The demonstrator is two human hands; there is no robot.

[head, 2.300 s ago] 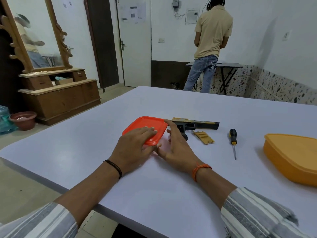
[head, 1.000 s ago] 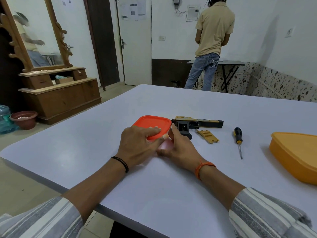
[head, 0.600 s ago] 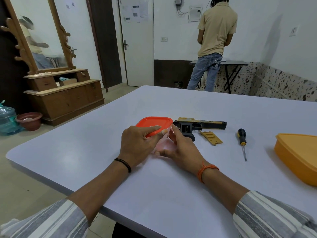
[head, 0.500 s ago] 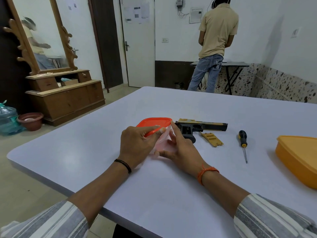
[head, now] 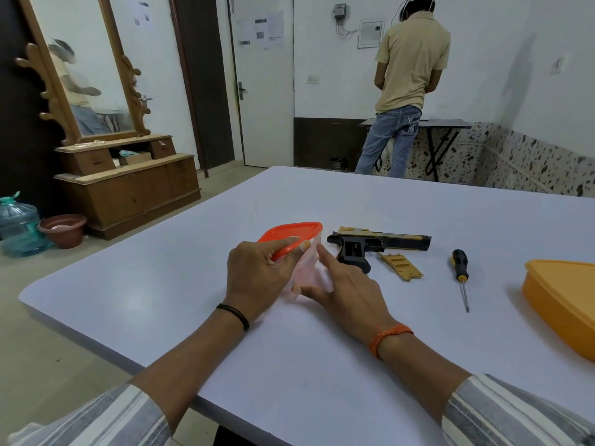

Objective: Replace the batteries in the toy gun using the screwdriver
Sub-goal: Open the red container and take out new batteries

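Note:
A small clear plastic box [head: 309, 272] with an orange lid [head: 289, 233] stands on the white table [head: 289, 365]. My left hand [head: 257, 278] grips the lid's near edge, which is tilted up off the box. My right hand [head: 347, 291] holds the box's right side and near corner. Just right of them lies the black and tan toy gun [head: 380, 244] on its side, its grip compartment uncovered. The tan battery cover [head: 401, 267] lies beside the grip. A black and yellow screwdriver [head: 460, 275] rests further right, tip toward me.
A closed yellow container [head: 563, 300] sits at the table's right edge. Beyond the table a person [head: 405, 91] stands facing away at a small dark table. A wooden dresser [head: 128, 188] with mirror, a water jug [head: 19, 226] and a brown pot stand at the left.
My left hand has lifted the near edge of the orange lid, so it now tilts up off the clear box. My right hand stays against the box. Gun and screwdriver lie unmoved.

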